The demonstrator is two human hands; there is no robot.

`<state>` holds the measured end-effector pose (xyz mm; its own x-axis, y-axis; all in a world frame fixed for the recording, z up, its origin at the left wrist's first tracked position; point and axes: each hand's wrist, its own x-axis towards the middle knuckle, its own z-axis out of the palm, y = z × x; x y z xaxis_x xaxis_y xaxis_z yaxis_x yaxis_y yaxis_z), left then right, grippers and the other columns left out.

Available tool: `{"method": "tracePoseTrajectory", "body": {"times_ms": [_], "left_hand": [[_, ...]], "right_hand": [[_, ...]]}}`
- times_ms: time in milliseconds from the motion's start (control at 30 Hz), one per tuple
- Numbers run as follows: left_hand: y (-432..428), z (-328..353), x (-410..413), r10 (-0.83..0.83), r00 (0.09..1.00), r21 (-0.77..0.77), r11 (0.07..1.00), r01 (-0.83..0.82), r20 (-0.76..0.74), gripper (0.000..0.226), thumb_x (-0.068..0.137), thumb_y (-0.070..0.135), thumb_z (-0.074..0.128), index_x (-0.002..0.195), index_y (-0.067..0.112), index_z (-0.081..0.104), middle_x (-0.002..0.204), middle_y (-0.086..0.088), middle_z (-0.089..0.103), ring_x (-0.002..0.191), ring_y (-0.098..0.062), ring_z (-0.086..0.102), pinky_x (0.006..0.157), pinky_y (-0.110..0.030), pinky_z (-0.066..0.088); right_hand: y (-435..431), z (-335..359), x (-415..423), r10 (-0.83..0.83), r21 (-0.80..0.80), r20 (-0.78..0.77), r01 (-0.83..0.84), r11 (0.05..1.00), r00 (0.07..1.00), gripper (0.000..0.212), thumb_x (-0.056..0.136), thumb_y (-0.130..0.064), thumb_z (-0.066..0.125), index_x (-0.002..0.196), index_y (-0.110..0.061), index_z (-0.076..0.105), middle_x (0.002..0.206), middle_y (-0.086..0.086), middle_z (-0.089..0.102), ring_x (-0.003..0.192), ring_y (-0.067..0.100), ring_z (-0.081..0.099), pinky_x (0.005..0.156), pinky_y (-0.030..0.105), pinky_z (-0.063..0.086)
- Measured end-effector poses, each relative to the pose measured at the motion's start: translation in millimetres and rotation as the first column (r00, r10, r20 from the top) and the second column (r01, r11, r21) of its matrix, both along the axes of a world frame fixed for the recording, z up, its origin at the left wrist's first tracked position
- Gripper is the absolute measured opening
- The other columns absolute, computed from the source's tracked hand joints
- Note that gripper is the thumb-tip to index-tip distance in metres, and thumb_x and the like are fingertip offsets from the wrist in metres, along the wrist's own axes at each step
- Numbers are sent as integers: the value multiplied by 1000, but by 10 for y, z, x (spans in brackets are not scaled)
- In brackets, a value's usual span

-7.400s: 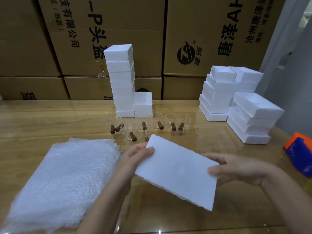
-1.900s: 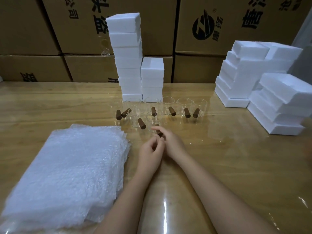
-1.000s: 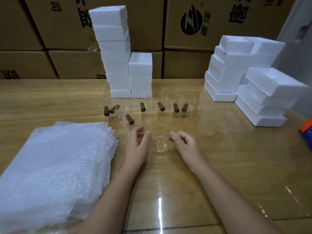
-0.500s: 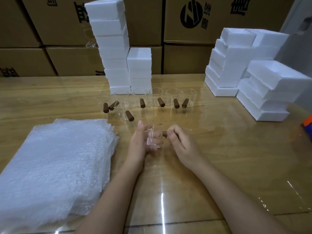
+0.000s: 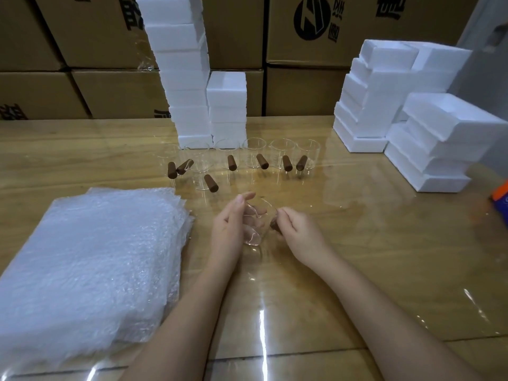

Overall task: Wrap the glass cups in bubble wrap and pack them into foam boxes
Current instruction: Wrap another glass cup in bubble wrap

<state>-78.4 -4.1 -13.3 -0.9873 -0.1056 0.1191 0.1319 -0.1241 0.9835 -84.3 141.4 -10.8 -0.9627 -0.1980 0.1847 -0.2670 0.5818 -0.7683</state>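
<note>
A clear glass cup (image 5: 257, 225) with a brown wooden handle is held tilted over the table's middle. My left hand (image 5: 233, 224) cups its left side, fingers round the glass. My right hand (image 5: 295, 229) pinches the brown handle (image 5: 274, 225). Several more glass cups (image 5: 254, 152) with brown handles stand in a row behind. A thick pile of bubble wrap sheets (image 5: 88, 259) lies at the left. White foam boxes stand in a tall stack (image 5: 184, 72) behind the cups and in lower stacks (image 5: 428, 136) at the right.
Brown cardboard cartons (image 5: 305, 50) form a wall behind the glossy wooden table (image 5: 371, 257). An orange and blue object (image 5: 500, 200) lies at the right edge.
Both hands have taken one cup from the row and drawn it nearer. The cup has tipped from upright to tilted between the hands.
</note>
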Motion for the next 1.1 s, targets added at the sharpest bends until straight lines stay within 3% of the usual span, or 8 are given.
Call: {"method": "tracePoseTrajectory", "body": {"times_ms": [100, 267, 467, 567, 667, 833, 1000, 1100], "left_hand": [[-26, 14, 6, -34, 999, -3, 999, 33, -32, 37, 88, 51, 49, 108, 26, 67, 89, -6, 73, 56, -6, 60, 47, -14, 43], [-61, 8, -5, -120, 992, 47, 992, 121, -27, 44, 85, 47, 44, 115, 23, 64, 93, -9, 73, 79, -21, 66, 62, -23, 53], [-37, 44, -14, -213, 977, 194, 958, 212, -15, 46, 85, 46, 43, 112, 13, 60, 84, -5, 73, 72, -11, 67, 62, -21, 51], [-44, 52, -34, -244, 968, 298, 930, 216, 61, 54, 76, 53, 54, 114, 14, 57, 85, -6, 73, 77, -15, 70, 64, -25, 55], [-54, 35, -66, -230, 966, 363, 915, 175, 114, 56, 76, 55, 56, 112, 13, 55, 87, -8, 74, 85, -22, 71, 67, -29, 57], [-3, -1, -76, -157, 981, 398, 912, 100, 112, 45, 83, 51, 50, 101, 11, 58, 83, -8, 73, 80, -23, 71, 62, -35, 57], [78, -2, -52, -155, 971, 484, 874, 49, 182, 37, 100, 40, 37, 101, 8, 56, 85, -10, 74, 76, -22, 72, 54, -31, 55], [81, -13, -58, -167, 954, 539, 842, 7, 249, 37, 101, 39, 34, 104, 9, 56, 84, -9, 74, 72, -21, 72, 51, -29, 53]], "right_hand": [[8, 20, -4, 86, -171, 207, -50, 984, 975, 41, 101, -32, 33, 66, -25, 54, 44, -11, 45, 41, 1, 38, 47, 21, 30], [12, 101, 26, 314, -507, 526, -5, 862, 790, 44, 97, -41, 41, 62, -17, 51, 41, -5, 28, 36, 8, 17, 37, 16, 12], [84, 183, 64, 650, -731, 602, -7, 682, 463, 38, 89, -37, 40, 57, -20, 51, 38, -11, 24, 31, 2, 17, 31, 13, 9], [19, 152, 81, 533, -661, 592, -14, 750, 604, 42, 95, -33, 33, 59, -18, 48, 39, -9, 24, 32, 4, 15, 32, 13, 12], [-93, 99, 103, 278, -497, 510, 14, 868, 814, 44, 97, -30, 29, 58, -17, 46, 38, -7, 27, 33, 7, 17, 34, 14, 15], [-140, 43, 122, -38, -193, 203, 78, 978, 978, 52, 100, -29, 31, 52, -20, 47, 38, -6, 42, 41, 8, 39, 52, 30, 33], [-94, 65, 152, -205, 217, -265, 266, 939, 942, 42, 98, -29, 35, 62, -14, 48, 50, 7, 50, 55, 37, 48, 50, 33, 29], [-71, 107, 143, -89, 244, -626, 302, 922, 774, 34, 87, -24, 42, 59, -10, 54, 43, 6, 48, 37, 30, 44, 38, 25, 23]]}}
